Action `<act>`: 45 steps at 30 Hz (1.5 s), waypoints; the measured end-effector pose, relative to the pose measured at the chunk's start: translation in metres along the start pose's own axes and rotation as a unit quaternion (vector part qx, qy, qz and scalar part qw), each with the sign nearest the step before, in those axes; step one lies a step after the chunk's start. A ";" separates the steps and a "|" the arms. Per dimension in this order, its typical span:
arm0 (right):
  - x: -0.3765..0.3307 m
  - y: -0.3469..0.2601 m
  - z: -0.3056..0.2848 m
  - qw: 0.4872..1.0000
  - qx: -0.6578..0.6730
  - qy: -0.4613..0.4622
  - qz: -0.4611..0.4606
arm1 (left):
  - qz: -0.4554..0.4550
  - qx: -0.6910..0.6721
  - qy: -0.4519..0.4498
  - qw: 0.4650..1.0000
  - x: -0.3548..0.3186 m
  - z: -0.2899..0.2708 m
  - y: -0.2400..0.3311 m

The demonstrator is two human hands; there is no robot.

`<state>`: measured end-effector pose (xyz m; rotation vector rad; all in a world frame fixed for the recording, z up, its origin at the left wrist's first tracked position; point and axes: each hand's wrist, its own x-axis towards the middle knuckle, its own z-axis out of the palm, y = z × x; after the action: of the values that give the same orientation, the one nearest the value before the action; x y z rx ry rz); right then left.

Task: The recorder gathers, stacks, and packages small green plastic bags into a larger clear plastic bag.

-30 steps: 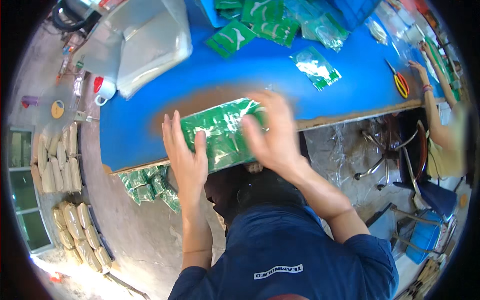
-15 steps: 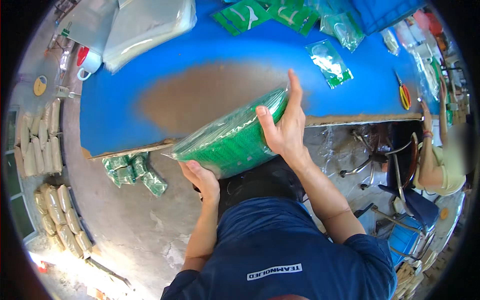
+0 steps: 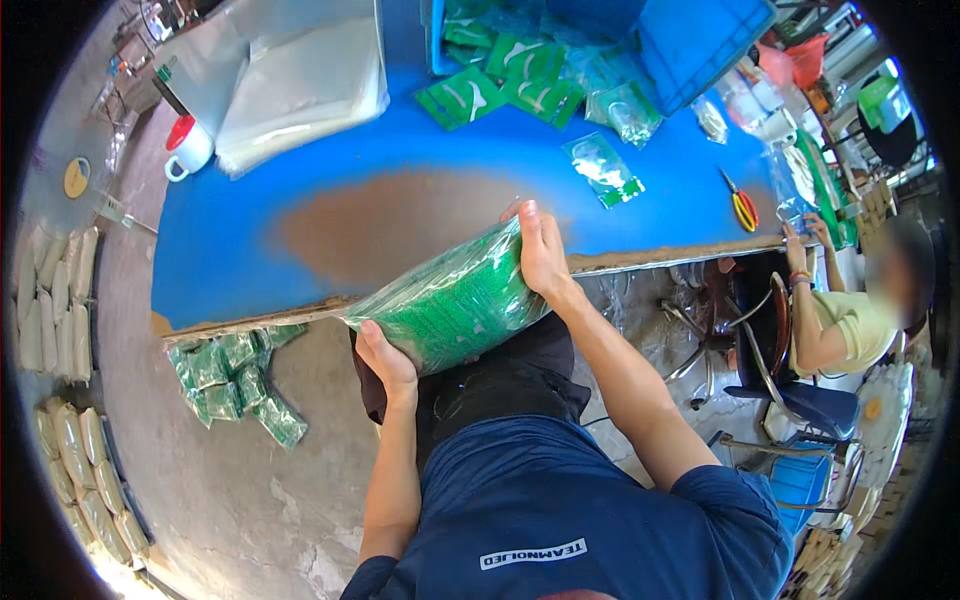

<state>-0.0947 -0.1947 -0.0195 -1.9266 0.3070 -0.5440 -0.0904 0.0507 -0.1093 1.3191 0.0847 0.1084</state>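
Observation:
A thick clear plastic bag packed with green items (image 3: 450, 305) is held tilted between my hands at the near edge of the blue table (image 3: 230, 240). My left hand (image 3: 388, 358) grips its lower left end, thumb on the near face, with the other fingers hidden beneath. At the upper right end my right hand (image 3: 541, 252) is closed round the bag, fingers over its top edge. The bag's plastic is wrinkled and shiny, and its contents look like a stack of flat green packets.
Clear plastic bags (image 3: 300, 95) lie at the back left beside a white mug with red (image 3: 190, 147). A blue crate (image 3: 690, 50) and green-carded packets (image 3: 540, 80) are at the back. Scissors (image 3: 740, 205) lie right, near a seated person (image 3: 850, 320). Green bundles (image 3: 235, 375) sit on the floor.
My right hand's fingers, upright and spread before, have folded over the bag's end. The bag has turned to show more of its green face. The view has shifted, showing more of the crate.

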 end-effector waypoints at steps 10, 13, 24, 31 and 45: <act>0.008 -0.013 -0.006 0.998 -0.011 -0.064 0.024 | -0.192 -0.180 -0.053 0.963 -0.001 0.005 -0.004; 0.008 -0.012 -0.014 0.996 0.021 -0.081 0.033 | -0.206 -0.214 -0.079 0.952 -0.005 0.018 0.015; -0.029 0.011 -0.051 0.835 0.525 0.021 0.165 | -0.223 -0.313 -0.091 0.919 -0.028 0.027 0.079; -0.063 -0.050 0.014 0.891 0.440 0.059 0.089 | -0.110 -0.300 -0.099 0.942 -0.042 0.090 0.117; -0.061 -0.012 -0.057 0.619 0.705 -0.260 0.229 | -0.158 -0.166 -0.436 0.870 -0.020 0.034 0.100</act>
<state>-0.1764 -0.2082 -0.0036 -0.3140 -0.0671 0.1997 -0.1088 0.0403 -0.0038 0.8913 -0.4713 -0.7290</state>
